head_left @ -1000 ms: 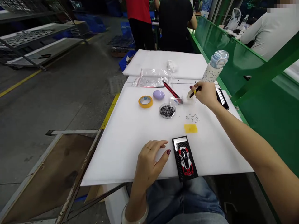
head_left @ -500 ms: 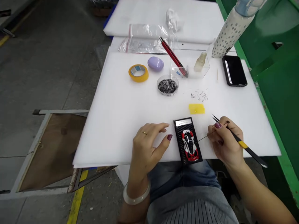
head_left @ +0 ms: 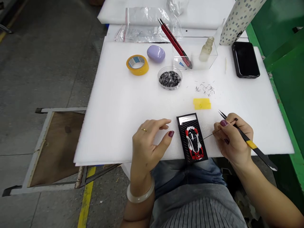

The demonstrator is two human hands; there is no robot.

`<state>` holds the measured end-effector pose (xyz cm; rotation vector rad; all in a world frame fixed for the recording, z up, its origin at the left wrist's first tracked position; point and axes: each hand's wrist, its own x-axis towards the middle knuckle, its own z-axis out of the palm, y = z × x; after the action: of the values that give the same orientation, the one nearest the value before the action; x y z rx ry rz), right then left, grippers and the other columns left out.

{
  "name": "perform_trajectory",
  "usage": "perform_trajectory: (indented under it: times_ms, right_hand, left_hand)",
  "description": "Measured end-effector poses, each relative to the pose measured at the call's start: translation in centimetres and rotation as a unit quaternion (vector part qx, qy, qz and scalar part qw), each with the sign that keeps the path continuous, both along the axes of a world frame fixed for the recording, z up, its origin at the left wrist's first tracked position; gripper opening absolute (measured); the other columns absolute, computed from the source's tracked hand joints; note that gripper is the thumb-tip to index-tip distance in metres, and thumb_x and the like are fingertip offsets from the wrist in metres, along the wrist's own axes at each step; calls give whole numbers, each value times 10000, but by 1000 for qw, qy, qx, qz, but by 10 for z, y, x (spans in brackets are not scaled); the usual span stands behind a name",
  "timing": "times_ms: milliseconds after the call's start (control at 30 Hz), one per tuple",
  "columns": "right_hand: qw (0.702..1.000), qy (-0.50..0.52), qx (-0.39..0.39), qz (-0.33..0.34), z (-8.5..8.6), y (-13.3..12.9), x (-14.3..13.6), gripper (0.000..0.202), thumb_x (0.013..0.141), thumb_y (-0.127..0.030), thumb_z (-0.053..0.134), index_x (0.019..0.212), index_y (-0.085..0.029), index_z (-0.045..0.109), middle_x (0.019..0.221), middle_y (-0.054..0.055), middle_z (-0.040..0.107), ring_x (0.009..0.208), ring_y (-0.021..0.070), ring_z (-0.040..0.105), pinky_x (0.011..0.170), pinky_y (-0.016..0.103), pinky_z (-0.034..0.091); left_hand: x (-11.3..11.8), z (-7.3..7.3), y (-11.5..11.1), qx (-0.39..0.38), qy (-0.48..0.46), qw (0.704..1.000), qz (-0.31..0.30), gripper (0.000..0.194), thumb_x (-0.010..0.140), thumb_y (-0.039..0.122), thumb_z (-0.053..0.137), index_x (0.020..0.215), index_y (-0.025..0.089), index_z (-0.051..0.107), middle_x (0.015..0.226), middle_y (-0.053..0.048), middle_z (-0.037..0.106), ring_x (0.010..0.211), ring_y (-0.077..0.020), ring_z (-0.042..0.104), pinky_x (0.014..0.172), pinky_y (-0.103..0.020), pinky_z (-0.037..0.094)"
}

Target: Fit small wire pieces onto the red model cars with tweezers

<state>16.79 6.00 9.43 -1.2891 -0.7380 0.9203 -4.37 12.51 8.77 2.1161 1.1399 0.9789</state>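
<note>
A red, white and black model car (head_left: 194, 143) sits on a black textured base (head_left: 184, 139) with a white label, at the table's front edge. My right hand (head_left: 231, 139) pinches a thin dark needle-like tool (head_left: 209, 136), whose tip reaches the car's right side. Black tweezers (head_left: 257, 151) with a yellow band also rest in that hand, points facing away from me. Left of the base, my left hand (head_left: 150, 142) hovers with thumb and index finger apart, holding nothing. Beyond the base lies a yellow piece (head_left: 201, 104), with fine black slivers (head_left: 206, 89) behind it.
A round dish (head_left: 169, 79) of black slivers, yellow tape (head_left: 137, 65) and a purple rounded object (head_left: 156, 53) stand farther back. A clear tray (head_left: 197, 63) holds a small bottle (head_left: 206, 49) and a leaning red pen-like tool (head_left: 175, 42). A black device (head_left: 245, 60) lies at right.
The camera view has shifted a little, so the table items appear higher. Both hands keep nearly the same pose, and the thin tool's tip is still at the car.
</note>
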Motion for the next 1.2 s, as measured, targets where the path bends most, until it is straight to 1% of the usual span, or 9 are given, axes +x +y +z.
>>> perform_trajectory:
  times_ms: [133, 233, 367, 500, 600, 700, 867, 1000, 1200]
  right_hand:
    - [999, 32, 21, 1, 6, 0, 4, 360, 882, -271, 713, 639, -231, 450, 492, -80, 246, 447, 90, 209, 432, 248, 160]
    - [993, -67, 88, -29, 28, 11, 21, 335, 872, -286, 724, 642, -245, 484, 464, -72, 324, 406, 99, 231, 424, 280, 194]
    - [897, -396, 149, -124, 70, 60, 60, 223, 897, -393, 711, 725, -289, 615, 562, 3, 526, 495, 204, 471, 488, 373, 310]
    - [844, -497, 172, -108, 92, 132, 88, 253, 939, -406, 628, 732, -276, 566, 595, -5, 525, 542, 170, 478, 572, 352, 344]
    - [828, -533, 148, -94, 86, 172, 97, 306, 944, -459, 609, 716, -268, 539, 588, -15, 519, 561, 149, 458, 601, 325, 364]
    - [831, -547, 91, -54, 74, 184, 98, 332, 910, -546, 646, 764, -252, 601, 585, -10, 554, 546, 159, 486, 596, 329, 373]
    - [903, -409, 123, -46, 72, 148, 102, 550, 941, -725, 504, 877, -228, 729, 595, 22, 634, 511, 160, 524, 549, 326, 405]
    - [940, -303, 38, 150, 78, 108, 114, 841, 871, -901, 282, 1074, -240, 760, 721, 60, 707, 567, 167, 590, 546, 323, 489]
    - [905, -363, 2, 220, 65, 109, 118, 409, 812, -568, 790, 1025, -220, 769, 948, 63, 764, 851, 198, 715, 721, 325, 593]
  left_hand:
    - [-2, -2, 2, 5, 3, 1000, -3, 168, 1012, 301, 577, 1117, 209, 672, 911, -1, 719, 877, -165, 679, 824, -307, 538]
    - [-2, -1, 3, 34, 15, 999, -36, 305, 998, 458, 597, 1161, 206, 649, 985, -35, 728, 928, -198, 686, 855, -347, 549]
    - [4, 2, -1, 61, 116, 980, -150, 968, 780, 806, 664, 1478, 172, 445, 1412, -201, 602, 1287, -380, 588, 1065, -554, 507]
    - [15, -1, -9, 89, 209, 948, -222, 1462, 440, 841, 851, 1586, 148, 266, 1618, -300, 345, 1467, -566, 334, 1085, -765, 411]
    - [21, -7, -13, 95, 231, 945, -213, 1372, 433, 712, 927, 1541, 163, 332, 1614, -284, 370, 1472, -563, 332, 1082, -772, 419]
    - [22, -8, -14, 112, 232, 945, -199, 1190, 548, 629, 905, 1506, 172, 369, 1582, -246, 447, 1450, -520, 403, 1104, -741, 430]
    - [20, -2, -13, 116, 173, 959, -190, 1040, 621, 634, 839, 1413, 113, 412, 1492, -258, 549, 1446, -497, 424, 1111, -719, 442]
    - [19, 6, -11, 77, 139, 968, -195, 1016, 657, 626, 788, 1441, 118, 388, 1508, -251, 538, 1472, -477, 407, 1144, -696, 420]
    - [29, 6, -8, 52, 68, 983, -162, 913, 850, 818, 467, 1473, 153, 405, 1441, -229, 607, 1444, -460, 461, 1138, -740, 386]
